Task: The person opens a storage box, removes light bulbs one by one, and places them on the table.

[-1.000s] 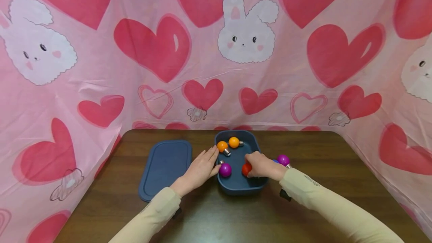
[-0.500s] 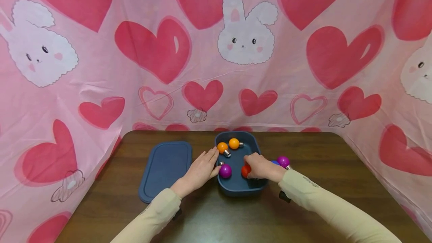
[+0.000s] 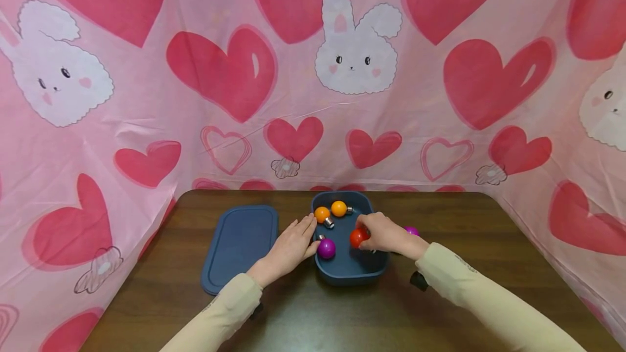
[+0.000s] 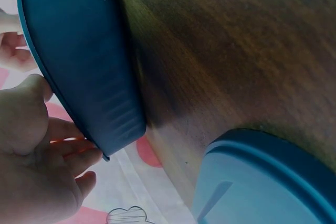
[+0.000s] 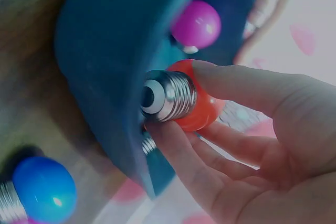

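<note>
My right hand pinches a red light bulb between thumb and fingers, over the right part of a dark blue rectangular container. In the right wrist view, the red bulb's silver screw base points toward the container wall. My left hand rests on the container's left rim, its fingers extended and thumb apart. Inside the container lie a purple bulb near that thumb and two orange bulbs, one beside the left fingertips and another toward the back.
A dark blue lid lies flat on the wooden table to the left. Right of the container, a purple bulb shows partly behind my right hand. A blue bulb appears on the table in the right wrist view.
My right hand has lifted slightly with the red bulb, its wrist shifting right. The blue bulb is now hidden behind it in the head view. My left hand has stayed in place.
</note>
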The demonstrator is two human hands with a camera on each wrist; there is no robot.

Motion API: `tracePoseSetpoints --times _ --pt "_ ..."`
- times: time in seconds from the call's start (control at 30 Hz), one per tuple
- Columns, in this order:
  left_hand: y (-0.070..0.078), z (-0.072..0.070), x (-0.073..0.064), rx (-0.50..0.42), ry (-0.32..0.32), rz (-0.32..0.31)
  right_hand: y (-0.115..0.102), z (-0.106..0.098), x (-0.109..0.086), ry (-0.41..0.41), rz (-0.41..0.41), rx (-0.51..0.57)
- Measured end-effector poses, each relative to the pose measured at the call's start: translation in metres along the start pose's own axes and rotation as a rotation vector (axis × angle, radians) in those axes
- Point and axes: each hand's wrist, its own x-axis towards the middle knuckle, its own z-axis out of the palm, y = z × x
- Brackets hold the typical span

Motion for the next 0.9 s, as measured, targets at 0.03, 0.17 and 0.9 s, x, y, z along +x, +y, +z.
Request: tracePoseSetpoints --times 0.03,0.17,0.9 --pt "0.0 0.0 0.0 -0.005 0.002 0.001 0.001 -0.004 -0.002 0.017 -0.014 0.011" --pt "0.001 -0.001 0.0 -0.012 0.01 0.008 0.008 -0.02 -0.009 0.091 -0.048 0.037" --pt "-0.001 -0.002 -0.001 -0.03 -0.04 -0.021 0.084 -0.052 -0.053 0.278 0.093 -0.001"
